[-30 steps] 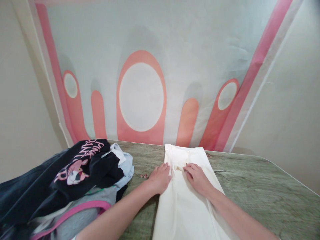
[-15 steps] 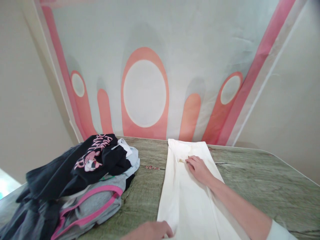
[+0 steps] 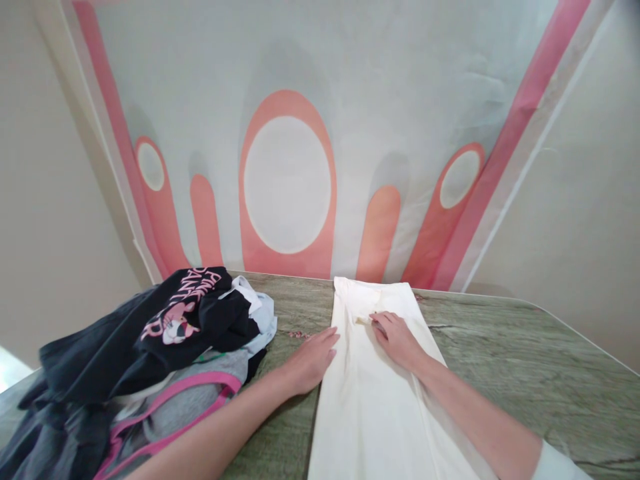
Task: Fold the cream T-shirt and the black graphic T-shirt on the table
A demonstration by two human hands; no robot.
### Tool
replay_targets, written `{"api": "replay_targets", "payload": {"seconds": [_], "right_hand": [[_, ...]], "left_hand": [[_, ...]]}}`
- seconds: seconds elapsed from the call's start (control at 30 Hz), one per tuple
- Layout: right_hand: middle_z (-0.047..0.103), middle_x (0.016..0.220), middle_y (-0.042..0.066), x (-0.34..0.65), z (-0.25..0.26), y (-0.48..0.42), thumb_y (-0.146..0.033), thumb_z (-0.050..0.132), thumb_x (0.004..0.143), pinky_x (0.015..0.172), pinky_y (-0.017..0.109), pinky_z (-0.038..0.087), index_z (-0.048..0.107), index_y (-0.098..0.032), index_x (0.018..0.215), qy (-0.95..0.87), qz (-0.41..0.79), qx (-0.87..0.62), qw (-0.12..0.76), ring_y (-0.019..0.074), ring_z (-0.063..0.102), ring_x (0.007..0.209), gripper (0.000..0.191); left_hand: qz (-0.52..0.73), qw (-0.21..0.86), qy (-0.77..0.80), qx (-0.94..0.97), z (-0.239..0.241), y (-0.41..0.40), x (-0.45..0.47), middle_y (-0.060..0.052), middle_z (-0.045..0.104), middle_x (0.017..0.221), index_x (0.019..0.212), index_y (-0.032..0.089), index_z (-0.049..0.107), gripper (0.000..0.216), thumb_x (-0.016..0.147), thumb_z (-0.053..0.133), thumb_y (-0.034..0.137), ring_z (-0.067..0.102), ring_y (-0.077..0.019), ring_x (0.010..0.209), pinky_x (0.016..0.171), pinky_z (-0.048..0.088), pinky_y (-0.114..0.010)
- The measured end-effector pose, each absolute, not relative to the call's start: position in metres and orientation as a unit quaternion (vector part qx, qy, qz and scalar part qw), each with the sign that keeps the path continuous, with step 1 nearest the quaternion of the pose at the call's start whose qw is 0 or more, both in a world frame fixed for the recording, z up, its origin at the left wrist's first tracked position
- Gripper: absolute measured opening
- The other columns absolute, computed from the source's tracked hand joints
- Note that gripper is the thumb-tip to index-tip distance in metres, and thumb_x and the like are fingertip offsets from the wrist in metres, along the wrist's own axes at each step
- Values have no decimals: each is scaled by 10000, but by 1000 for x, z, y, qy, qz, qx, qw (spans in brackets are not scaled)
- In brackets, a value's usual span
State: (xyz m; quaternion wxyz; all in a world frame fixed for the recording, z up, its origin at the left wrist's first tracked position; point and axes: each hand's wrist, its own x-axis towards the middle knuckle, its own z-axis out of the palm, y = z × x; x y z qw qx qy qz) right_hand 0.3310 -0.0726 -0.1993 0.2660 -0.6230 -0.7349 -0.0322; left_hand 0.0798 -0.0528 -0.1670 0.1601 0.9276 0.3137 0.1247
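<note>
A long white garment that looks like folded trousers [image 3: 370, 413] lies lengthwise on the table, its waistband end at the far edge. My right hand [image 3: 395, 340] rests on its upper part, fingers bent together and pinching the cloth beside a small yellowish patch [image 3: 362, 321]. My left hand [image 3: 313, 360] is at the garment's left edge, fingers stretched out and their tips at the cloth. Nothing shows in the left hand. The near end of the garment runs out of view at the bottom.
On the left is a heap of clothes: a black printed top [image 3: 150, 340] over a grey garment with pink trim [image 3: 195, 400] and a pale blue one [image 3: 267, 320]. The wood-patterned table [image 3: 525, 367] meets a wall with a pink and orange printed sheet [image 3: 287, 100].
My left hand has moved up and away from me, from the garment's lower left side to its upper left edge. The right hand stays in place on the cloth.
</note>
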Motion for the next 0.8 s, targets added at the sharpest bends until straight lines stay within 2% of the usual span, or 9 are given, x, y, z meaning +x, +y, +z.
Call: {"api": "replay_targets", "payload": {"seconds": [0.23,0.4,0.53,0.67,0.8], "right_hand": [[592,1027,52,328,-196,-75,-287,454,844,837,332,367,573,-228,1087,-745,-15,-607,275,193,507,966,277],[598,1007,54,328,-194,-74,-280,432,854,818,332,389,563,-242,1128,-752,-17,-596,281,191,518,943,306],[604,1002,53,328,-192,-75,-219,376,867,808,333,403,580,-241,1109,-773,-11,-570,278,184,523,939,317],[591,1089,67,328,-191,-76,-178,384,849,849,372,395,577,-224,1116,-786,-16,-547,287,201,499,1013,332],[607,1084,58,328,-191,-77,-159,393,839,872,389,388,594,-233,1088,-793,-5,-531,299,198,504,1022,328]], "left_hand": [[86,120,314,938,-176,-16,103,-51,262,1422,1323,224,342,465,905,294,422,198,-195,1308,1051,154,-370],[93,90,321,938,-182,-1,113,-41,214,1439,1346,257,290,491,900,279,462,170,-210,1315,1048,120,-398],[111,71,311,941,-187,0,112,-45,230,1434,1346,251,290,493,903,258,466,181,-211,1311,1047,117,-393],[118,64,320,938,-187,-3,111,-47,254,1426,1334,243,314,488,902,262,464,199,-209,1305,1048,118,-382],[132,67,322,935,-187,-5,111,-40,300,1407,1307,246,359,454,918,221,436,229,-191,1295,1048,128,-370]]}}
